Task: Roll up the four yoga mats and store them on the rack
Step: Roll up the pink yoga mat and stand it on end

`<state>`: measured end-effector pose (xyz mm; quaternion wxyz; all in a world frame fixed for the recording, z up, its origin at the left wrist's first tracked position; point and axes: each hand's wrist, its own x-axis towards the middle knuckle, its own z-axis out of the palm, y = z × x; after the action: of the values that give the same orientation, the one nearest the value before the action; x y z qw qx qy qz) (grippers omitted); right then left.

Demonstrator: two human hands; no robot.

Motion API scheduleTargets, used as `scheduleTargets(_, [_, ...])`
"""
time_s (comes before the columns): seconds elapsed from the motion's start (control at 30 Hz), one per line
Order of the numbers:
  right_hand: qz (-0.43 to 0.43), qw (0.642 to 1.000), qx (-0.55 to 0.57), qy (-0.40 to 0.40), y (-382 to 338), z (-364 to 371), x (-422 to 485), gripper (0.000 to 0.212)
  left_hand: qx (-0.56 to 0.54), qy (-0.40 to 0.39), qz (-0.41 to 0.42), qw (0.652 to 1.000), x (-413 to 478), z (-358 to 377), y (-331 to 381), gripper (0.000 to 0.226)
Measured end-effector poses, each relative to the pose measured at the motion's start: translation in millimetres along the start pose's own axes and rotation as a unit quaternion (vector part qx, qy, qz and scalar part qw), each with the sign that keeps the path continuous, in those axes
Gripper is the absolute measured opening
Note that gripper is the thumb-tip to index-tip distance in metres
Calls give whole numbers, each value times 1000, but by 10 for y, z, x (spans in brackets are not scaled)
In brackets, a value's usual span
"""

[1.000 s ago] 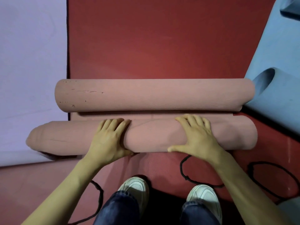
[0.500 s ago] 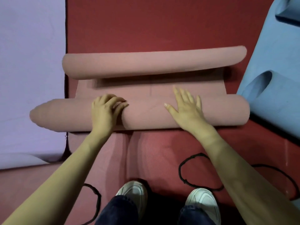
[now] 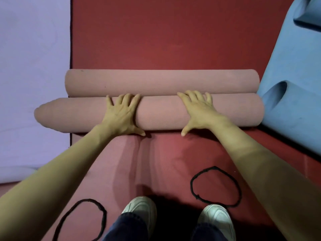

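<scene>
A pink yoga mat lies across the red mat as two rolls that touch along their length: a near roll and a far roll. My left hand lies flat on the near roll left of centre, fingers spread and straight, thumb down its near side. My right hand presses on the same roll right of centre, fingers reaching to the seam between the rolls. The near roll's left end sticks out over the lavender mat. No rack is in view.
A blue mat, partly curled into a tube, lies at the right edge against the rolls' ends. Two black elastic loops lie on the red mat near my white shoes.
The near roll has travelled forward and now meets the far roll; the flat strip between them is gone. Both hands moved forward with it, fingers now spread flat.
</scene>
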<state>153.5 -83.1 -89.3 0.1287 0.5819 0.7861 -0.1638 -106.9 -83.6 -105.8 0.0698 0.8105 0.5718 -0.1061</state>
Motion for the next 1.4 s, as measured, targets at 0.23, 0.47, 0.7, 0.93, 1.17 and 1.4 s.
scheduleTargets(0.23, [0,998,-44,53,-36,41,-11,122,-2,11,15,1000,20,-85,31,123])
scheduleTargets(0.47, [9,997,-42,62,-258,257,-432,116,-16,78,69,994,-312,117,-1,118])
scheduleTargets(0.7, [3,999,-35,22,-393,415,-917,116,-28,67,78,994,-886,204,192,109])
scheduleTargets(0.93, [8,1000,-24,13,-449,544,-1100,122,-30,59,78,995,-1058,213,236,104])
scheduleTargets(1.17, [62,989,119,-61,-395,289,-757,80,-74,38,85,993,-865,209,108,107])
scheduleTargets(1.4, [81,990,107,-42,-318,227,-329,74,-173,14,42,984,-727,68,8,126])
